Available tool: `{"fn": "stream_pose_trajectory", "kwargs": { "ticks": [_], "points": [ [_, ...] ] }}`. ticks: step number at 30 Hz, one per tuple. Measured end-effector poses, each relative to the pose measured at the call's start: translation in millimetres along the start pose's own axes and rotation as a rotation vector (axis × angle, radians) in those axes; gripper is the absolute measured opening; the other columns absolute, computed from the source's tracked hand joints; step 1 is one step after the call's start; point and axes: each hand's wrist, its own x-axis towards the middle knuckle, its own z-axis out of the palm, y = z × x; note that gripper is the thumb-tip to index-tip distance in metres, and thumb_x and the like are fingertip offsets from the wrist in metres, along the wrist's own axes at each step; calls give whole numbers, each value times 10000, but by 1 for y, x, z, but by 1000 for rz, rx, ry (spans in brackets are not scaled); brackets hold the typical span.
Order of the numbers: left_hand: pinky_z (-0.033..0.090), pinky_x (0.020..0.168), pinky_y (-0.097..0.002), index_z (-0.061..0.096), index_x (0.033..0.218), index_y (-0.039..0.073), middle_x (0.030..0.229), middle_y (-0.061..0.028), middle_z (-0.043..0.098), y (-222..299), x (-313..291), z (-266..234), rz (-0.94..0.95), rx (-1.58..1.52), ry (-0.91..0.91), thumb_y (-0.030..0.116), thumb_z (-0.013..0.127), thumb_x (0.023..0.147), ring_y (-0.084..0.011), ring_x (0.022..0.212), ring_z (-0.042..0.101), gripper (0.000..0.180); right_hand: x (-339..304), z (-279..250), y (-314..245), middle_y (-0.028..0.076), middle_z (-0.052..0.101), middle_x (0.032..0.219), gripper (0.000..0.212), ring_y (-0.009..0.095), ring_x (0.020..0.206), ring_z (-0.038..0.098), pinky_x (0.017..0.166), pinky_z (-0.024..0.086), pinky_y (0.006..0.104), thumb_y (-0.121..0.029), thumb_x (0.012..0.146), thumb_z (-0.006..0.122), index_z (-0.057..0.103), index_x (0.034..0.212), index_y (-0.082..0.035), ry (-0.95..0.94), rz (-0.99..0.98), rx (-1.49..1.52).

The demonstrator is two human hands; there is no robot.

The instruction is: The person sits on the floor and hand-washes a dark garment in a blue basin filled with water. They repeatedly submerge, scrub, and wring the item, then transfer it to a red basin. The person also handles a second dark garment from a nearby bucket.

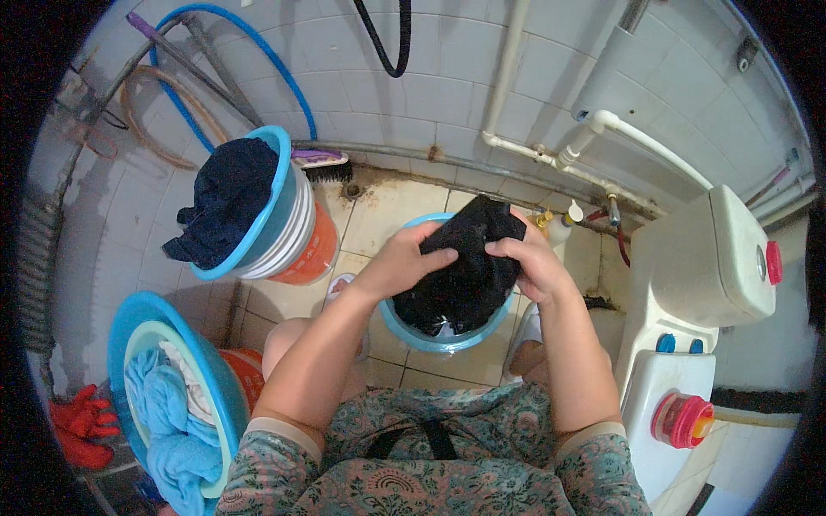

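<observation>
A black cloth [460, 279] is stretched between my two hands over a blue basin [446, 344] on the floor. My left hand [406, 261] grips its left edge, thumb on top. On the opposite side my right hand [535, 262] pinches the cloth between thumb and fingers. The lower part of the cloth hangs down into the basin, where a little water glints at the near rim. What kind of garment it is, I cannot tell.
At left, a blue basin [280, 172] of dark clothes [228, 198] sits on a bucket [305, 245]. Nearer is another blue basin [129, 322] with light-blue cloth [176, 430]. A toilet [671, 370] stands right; a pump bottle [561, 228] and brush [327, 168] are by the wall.
</observation>
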Motion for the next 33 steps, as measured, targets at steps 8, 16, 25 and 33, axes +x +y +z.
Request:
{"fn": "stream_pose_trajectory", "kwargs": {
  "ticks": [8, 16, 25, 33],
  "points": [
    [474, 787, -300, 504, 1133, 20, 1004, -69, 601, 9, 2, -8, -149, -644, 187, 186, 610, 846, -162, 897, 588, 348, -2, 15, -3, 99, 573, 1097, 577, 196, 989, 552, 870, 429, 332, -258, 777, 694, 440, 1234, -13, 96, 137, -17],
    [468, 800, -319, 496, 1126, 14, 1003, -81, 597, 17, 1, -13, -263, -574, 242, 247, 620, 841, -185, 903, 584, 389, 5, 2, 5, 76, 618, 965, 343, 169, 843, 590, 752, 471, 293, -106, 820, 631, 509, 1126, -14, 284, 103, -28],
    [465, 786, -384, 476, 1139, 5, 965, -171, 605, -30, 5, -21, -148, 578, 273, 183, 599, 804, -299, 913, 592, 399, 21, -12, 39, 70, 617, 951, 271, 155, 844, 582, 748, 464, 289, -145, 849, 606, 532, 1077, -19, 408, 23, -187],
    [479, 779, -374, 385, 1285, 86, 1140, -120, 513, -9, 6, -12, -167, 659, 308, 245, 573, 822, -239, 912, 604, 525, 48, -67, 184, 224, 616, 966, 471, 389, 895, 590, 785, 471, 457, -184, 774, 607, 476, 1211, -68, 531, 163, -1227]
  ]
}}
